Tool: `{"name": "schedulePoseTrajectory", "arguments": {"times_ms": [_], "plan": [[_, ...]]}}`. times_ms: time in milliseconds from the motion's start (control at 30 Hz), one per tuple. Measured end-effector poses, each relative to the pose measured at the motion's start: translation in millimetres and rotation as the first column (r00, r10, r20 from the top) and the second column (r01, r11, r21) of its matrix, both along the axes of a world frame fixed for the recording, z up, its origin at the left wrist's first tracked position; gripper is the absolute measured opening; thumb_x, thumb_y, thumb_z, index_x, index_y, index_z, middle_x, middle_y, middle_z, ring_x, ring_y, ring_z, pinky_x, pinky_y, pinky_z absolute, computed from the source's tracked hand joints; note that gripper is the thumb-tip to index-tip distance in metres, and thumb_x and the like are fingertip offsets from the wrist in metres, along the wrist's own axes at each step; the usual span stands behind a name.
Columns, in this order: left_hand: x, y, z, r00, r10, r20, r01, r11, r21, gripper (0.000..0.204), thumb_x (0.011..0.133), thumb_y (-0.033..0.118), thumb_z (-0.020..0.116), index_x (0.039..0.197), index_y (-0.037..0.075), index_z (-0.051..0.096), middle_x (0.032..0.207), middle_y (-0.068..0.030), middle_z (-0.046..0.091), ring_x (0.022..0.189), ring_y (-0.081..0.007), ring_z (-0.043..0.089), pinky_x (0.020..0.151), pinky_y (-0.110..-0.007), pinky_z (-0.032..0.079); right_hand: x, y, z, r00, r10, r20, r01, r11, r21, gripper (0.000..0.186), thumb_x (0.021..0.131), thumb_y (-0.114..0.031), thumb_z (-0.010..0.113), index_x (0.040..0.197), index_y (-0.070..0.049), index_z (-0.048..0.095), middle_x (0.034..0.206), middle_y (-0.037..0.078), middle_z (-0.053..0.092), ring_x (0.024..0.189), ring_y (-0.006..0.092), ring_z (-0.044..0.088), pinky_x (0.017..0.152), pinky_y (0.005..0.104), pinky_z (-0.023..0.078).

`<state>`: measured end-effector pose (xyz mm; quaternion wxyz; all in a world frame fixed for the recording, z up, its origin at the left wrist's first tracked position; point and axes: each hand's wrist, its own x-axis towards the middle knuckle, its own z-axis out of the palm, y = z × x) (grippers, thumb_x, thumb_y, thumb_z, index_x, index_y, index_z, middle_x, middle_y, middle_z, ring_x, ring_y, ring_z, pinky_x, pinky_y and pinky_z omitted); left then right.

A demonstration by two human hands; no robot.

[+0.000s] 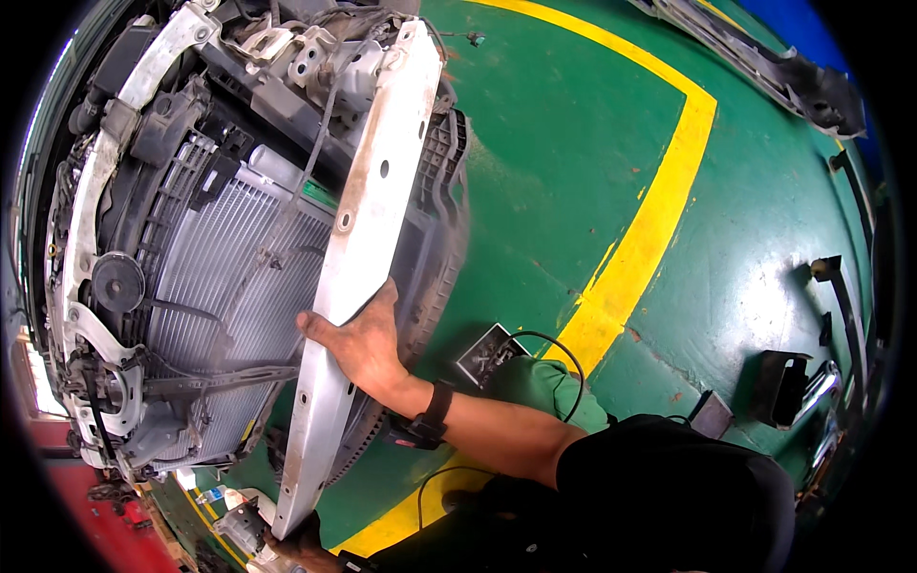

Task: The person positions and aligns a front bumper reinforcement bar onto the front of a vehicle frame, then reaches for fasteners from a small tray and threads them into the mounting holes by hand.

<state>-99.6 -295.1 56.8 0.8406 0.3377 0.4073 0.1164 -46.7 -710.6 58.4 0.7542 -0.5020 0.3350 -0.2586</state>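
Green workshop floor [535, 143] with a yellow painted line [650, 229] lies beneath the stripped front of a car. I note my right hand [358, 346] wrapped around the edge of the long silver bumper beam [368, 220], fingers curled behind it. My left hand [304, 544] appears at the beam's lower end; I cannot tell its grip. The beam lies across the radiator [224, 277] and fan shroud [430, 258]. Judgement: the beam is being lifted or positioned; the next move calls for support at both ends. Black trim parts [783, 382] lie well apart.
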Motion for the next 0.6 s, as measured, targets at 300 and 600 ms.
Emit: {"name": "schedulePoseTrajectory", "arguments": {"times_ms": [300, 600], "plan": [[16, 10, 7, 0.995, 0.024, 0.096, -0.02, 0.999, -0.04, 0.05, 0.067, 0.037, 0.07, 0.113, 0.018, 0.069, 0.119, -0.0049, 0.067, 0.113, -0.0329, 0.059, 0.099, -0.056, 0.041, 12, 13, 2, 1.0, -0.025, 0.014, 0.025, 1.0, 0.005, 0.094, 0.07, -0.031, 0.085, 0.131, 0.009, 0.026, 0.124, 0.022, 0.035, 0.118, 0.0315, 0.042, 0.102, 0.0425, 0.039], [50, 83, -36, 0.973, -0.17, 0.157, 0.125, 0.956, 0.265, 0.056, 0.074, 0.039, 0.074, 0.122, 0.014, 0.063, 0.133, -0.011, 0.057, 0.123, -0.0376, 0.047, 0.105, -0.059, 0.031, 23, 14, 17, 0.995, -0.079, -0.062, 0.079, 0.997, 0.002, 0.092, 0.069, -0.033, 0.084, 0.127, 0.011, 0.027, 0.117, 0.023, 0.041, 0.11, 0.0327, 0.048, 0.097, 0.0414, 0.043]]}}
